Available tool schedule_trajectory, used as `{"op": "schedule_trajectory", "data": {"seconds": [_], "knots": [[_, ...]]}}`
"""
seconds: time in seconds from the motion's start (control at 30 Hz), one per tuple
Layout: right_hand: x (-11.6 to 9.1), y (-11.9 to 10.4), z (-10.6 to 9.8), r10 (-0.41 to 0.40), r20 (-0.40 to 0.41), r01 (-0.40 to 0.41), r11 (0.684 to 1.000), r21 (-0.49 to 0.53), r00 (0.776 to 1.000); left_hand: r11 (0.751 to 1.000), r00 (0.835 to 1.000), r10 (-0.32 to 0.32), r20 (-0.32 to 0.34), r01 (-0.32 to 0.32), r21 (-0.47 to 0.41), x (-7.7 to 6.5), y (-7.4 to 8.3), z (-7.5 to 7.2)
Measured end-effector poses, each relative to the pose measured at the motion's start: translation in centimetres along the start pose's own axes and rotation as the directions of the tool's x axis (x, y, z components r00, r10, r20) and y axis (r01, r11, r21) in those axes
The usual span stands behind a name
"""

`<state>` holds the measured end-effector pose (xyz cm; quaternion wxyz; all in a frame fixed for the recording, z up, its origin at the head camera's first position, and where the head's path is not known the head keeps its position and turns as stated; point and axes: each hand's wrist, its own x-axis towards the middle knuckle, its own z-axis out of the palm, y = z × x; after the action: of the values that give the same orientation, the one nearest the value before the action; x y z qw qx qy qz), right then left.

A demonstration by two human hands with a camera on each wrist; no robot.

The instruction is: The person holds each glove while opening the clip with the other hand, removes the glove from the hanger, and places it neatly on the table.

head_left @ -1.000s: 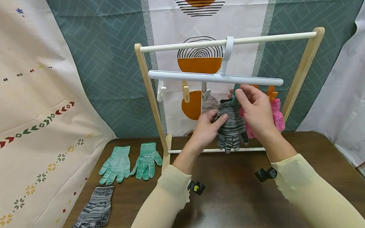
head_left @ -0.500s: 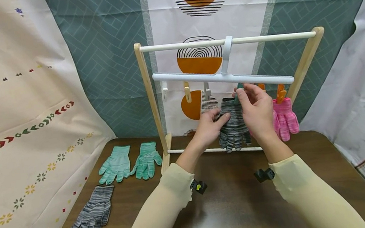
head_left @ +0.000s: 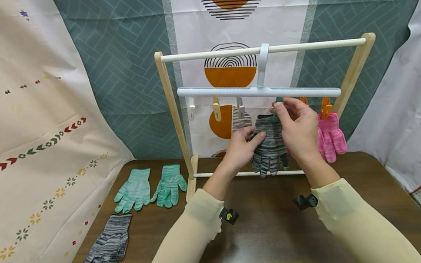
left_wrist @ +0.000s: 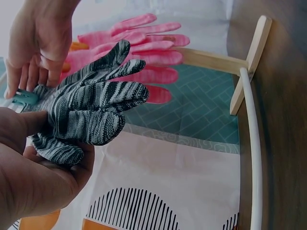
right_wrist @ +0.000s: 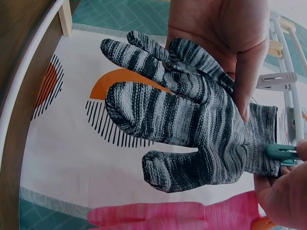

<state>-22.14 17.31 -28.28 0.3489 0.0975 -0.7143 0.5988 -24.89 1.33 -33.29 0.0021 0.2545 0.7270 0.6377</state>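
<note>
The person's left hand (head_left: 241, 148) pinches a black-and-grey striped knit glove (head_left: 269, 144) along one side, thumb on one face and fingers behind. The right hand (head_left: 300, 127) pinches a teal clothespin (right_wrist: 280, 152) between thumb and fingers; the pin's end overlaps the glove's cuff, though whether it is fully closed there cannot be told. The glove sits just below a pale blue hanger (head_left: 221, 92), cuff up and fingers down, its long axis near vertical with a slight tilt.

Five other clothespins show along the hanger: one white (head_left: 192, 108), one yellow (head_left: 217, 109), one grey (head_left: 241, 107) and two orange (head_left: 326, 108). Two pink gloves (head_left: 331, 136) hang fingers down beside the right hand, overlapping in the left wrist view. The hanger is hooked on the top rod (head_left: 205, 55) of a wooden-sided rack. On the brown table (head_left: 267, 238), to the left, lie three gloves: one matching striped glove (head_left: 108, 247) and two mint-green gloves (head_left: 134, 189), their fingers toward the near edge.
</note>
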Motion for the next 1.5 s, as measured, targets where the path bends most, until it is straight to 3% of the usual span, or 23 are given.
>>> {"op": "schedule_trajectory", "data": {"seconds": [0.4,0.7,1.07,1.5], "knots": [[0.0,0.3,-0.1,-0.011,-0.021,0.011,1.0,0.009,1.0,1.0,1.0,-0.009,0.009,0.009,-0.019,-0.3,-0.5,-0.4],[-0.1,0.2,-0.3,0.003,-0.013,-0.002,1.0,0.019,1.0,0.992,0.992,-0.107,-0.067,0.112,0.065,-0.9,-0.5,-0.9],[0.0,0.3,-0.6,0.018,-0.012,-0.018,1.0,0.021,1.0,0.989,0.991,-0.116,-0.067,0.122,0.082,-1.9,-2.0,-2.2],[0.4,0.7,-0.8,0.017,-0.024,-0.016,0.999,0.044,1.0,0.997,0.995,-0.081,-0.051,0.082,0.013,-3.6,-3.1,-4.2]]}}
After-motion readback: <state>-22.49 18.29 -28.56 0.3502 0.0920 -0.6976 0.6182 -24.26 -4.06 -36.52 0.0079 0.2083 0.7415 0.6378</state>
